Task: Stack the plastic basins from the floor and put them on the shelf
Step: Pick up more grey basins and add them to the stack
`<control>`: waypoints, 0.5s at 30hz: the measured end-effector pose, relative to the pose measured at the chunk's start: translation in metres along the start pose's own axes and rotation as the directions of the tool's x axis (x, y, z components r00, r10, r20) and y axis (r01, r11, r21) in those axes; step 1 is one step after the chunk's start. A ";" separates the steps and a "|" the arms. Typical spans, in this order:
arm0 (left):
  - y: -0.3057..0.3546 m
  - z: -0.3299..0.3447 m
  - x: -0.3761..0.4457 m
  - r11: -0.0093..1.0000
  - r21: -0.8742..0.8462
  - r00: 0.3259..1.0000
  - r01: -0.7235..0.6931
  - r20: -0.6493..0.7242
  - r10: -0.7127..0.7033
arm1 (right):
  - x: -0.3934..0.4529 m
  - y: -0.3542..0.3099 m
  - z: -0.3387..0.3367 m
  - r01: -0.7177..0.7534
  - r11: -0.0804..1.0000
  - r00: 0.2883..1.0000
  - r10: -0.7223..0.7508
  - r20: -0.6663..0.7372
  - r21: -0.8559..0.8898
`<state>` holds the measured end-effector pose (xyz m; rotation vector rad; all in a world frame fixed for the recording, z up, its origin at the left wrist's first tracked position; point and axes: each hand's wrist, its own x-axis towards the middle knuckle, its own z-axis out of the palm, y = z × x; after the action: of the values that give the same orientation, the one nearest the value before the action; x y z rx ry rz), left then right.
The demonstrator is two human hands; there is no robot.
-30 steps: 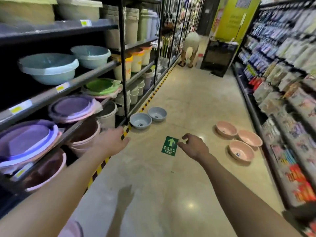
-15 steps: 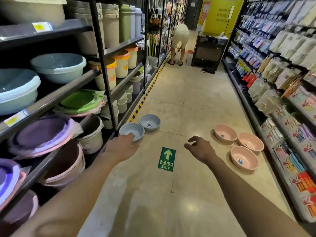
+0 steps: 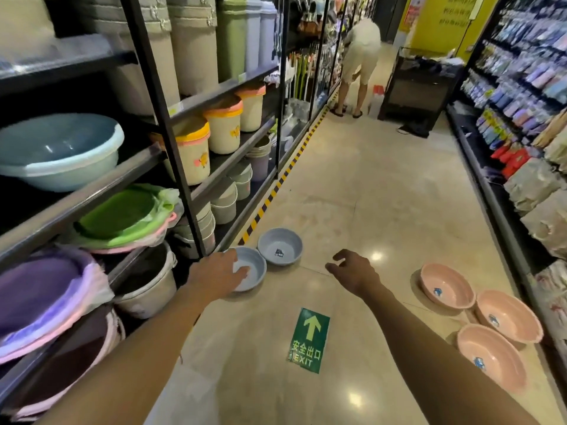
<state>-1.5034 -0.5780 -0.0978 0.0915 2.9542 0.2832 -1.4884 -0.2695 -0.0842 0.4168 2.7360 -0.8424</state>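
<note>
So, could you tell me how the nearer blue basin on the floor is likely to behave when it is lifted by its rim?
The nearer blue basin looks like thin plastic and is empty, so probably light. Gripped one-sided by the left hand, it may tilt or flex slightly. The glossy floor suggests it would slide if nudged.

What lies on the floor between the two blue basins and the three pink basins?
Mostly bare floor in the head view; the right hand hangs over it, and a green exit sticker lies nearer.

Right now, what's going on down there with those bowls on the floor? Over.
Left hand open, reaching over near blue basin. Right hand open, empty. Second blue basin and three pink basins on floor, unstacked. Aisle floor between them clear.
</note>
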 end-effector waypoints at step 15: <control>0.006 0.038 0.361 0.996 -0.091 0.991 0.017 0.137 -0.005 | 0.339 -0.040 -0.019 -0.133 0.988 0.986 0.140 0.086 -0.083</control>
<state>-1.8518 -0.5369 -0.1926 0.0793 2.8005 0.3940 -1.8193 -0.2237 -0.1553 0.5302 2.6114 -0.7012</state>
